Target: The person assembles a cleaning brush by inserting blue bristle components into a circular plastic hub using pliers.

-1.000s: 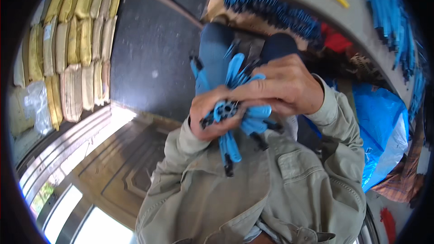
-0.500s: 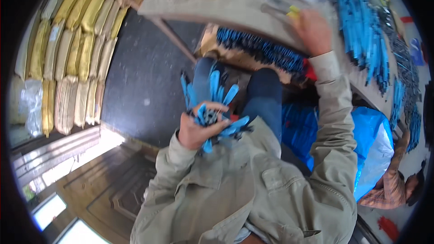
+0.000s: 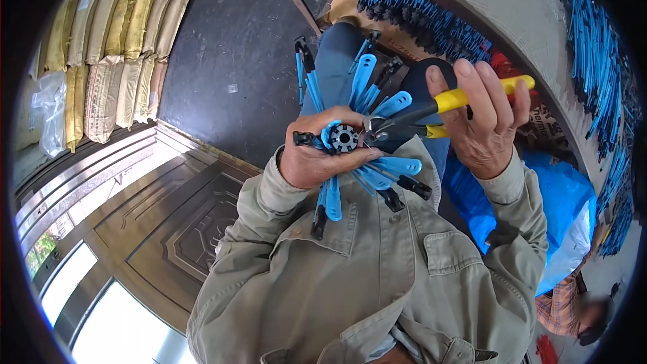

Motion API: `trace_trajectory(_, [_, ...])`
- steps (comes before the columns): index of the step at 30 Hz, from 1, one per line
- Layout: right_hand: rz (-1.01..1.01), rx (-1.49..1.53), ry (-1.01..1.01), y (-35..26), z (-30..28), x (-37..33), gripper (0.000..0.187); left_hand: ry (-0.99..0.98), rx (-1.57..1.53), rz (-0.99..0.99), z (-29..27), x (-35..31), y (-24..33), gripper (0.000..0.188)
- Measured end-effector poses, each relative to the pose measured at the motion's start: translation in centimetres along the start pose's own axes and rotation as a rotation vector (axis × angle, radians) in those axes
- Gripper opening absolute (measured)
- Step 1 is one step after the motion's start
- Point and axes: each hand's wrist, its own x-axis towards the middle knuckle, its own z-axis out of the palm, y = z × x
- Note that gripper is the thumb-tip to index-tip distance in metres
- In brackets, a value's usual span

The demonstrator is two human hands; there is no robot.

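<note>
My left hand [image 3: 306, 155] is wrapped round a black slotted hub [image 3: 344, 138] with a hole in its middle. Blue flat plastic arms [image 3: 364, 71] spread out from it on several sides, some ending in black pieces [image 3: 412, 187]. My right hand [image 3: 485, 114] grips pliers with yellow handles [image 3: 461, 99], its fingers laid along and between the handles. The metal jaws [image 3: 377, 127] sit right at the hub's edge, beside my left fingertips. What lies between the jaws is too small to make out.
A table [image 3: 499, 27] stands at the upper right, with bundles of blue strips [image 3: 593, 61] on it. More blue and black parts [image 3: 418, 17] fill a cardboard box under it. A blue bag [image 3: 559, 195] lies right of me, near another person [image 3: 563, 307]. Stacked sacks [image 3: 111, 27] line the left.
My right hand has come down from the tabletop with the pliers and brought the jaws to the hub. My left hand keeps its hold; the view has shifted.
</note>
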Motion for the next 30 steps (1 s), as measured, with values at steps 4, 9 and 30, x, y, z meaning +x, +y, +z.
trace_trajectory(4, [-0.089, -0.137, 0.227, 0.3, 1.4, -0.4, 0.026, 0.009, -0.037, -0.024, 0.0, -0.4, -0.6, 0.029])
trace_trajectory(9, [-0.119, 0.029, 0.075, -0.2, 0.1, -0.7, 0.028, -0.004, -0.051, -0.016, 0.1, -0.5, -0.7, 0.033])
trace_trajectory(30, [0.348, 2.025, -1.123, 3.8, -2.2, -0.8, 0.027, -0.306, -0.214, 0.102, -1.2, 0.5, -0.9, 0.053])
